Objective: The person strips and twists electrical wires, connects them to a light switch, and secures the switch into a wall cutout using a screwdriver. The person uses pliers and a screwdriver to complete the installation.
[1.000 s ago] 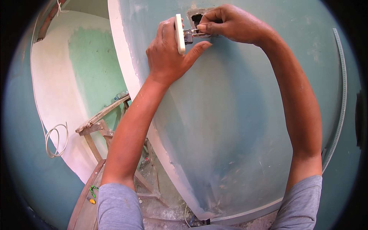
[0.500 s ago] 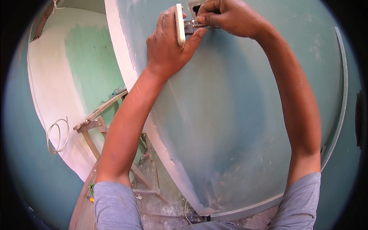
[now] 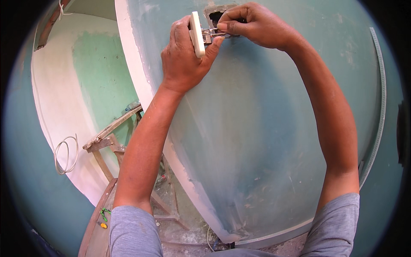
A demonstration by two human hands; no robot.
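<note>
So the left hand (image 3: pixel 184 55) is wrapped around a cream wall switch (image 3: pixel 196 34), grip closed on it with the thumb coming up along the back. It sits just outside the rough hole in the wall (image 3: pixel 215 17), right at the top of the teal plaster wall (image 3: pixel 265 141). The right hand (image 3: pixel 257 25) is pinched on the metal bits and what look like wire ends (image 3: pixel 209 33) between the switch and the hole; too small to tell exactly what the fingertips have.

My guess on handling: the switch is light, stiff plastic, a bit slick on the face, and the back terminals are the fiddly part. Best held by the plate edges like the left hand does, keeping fingers off the contacts. Any wires will be springy and want to pull it back.

Orientation: plate is seen edge-on, long axis running up and down, face pointing left, back toward the right hand and the hole.

Off to the left there's a wooden trestle (image 3: pixel 112 132) and a loop of white cable (image 3: pixel 66 154).
</note>
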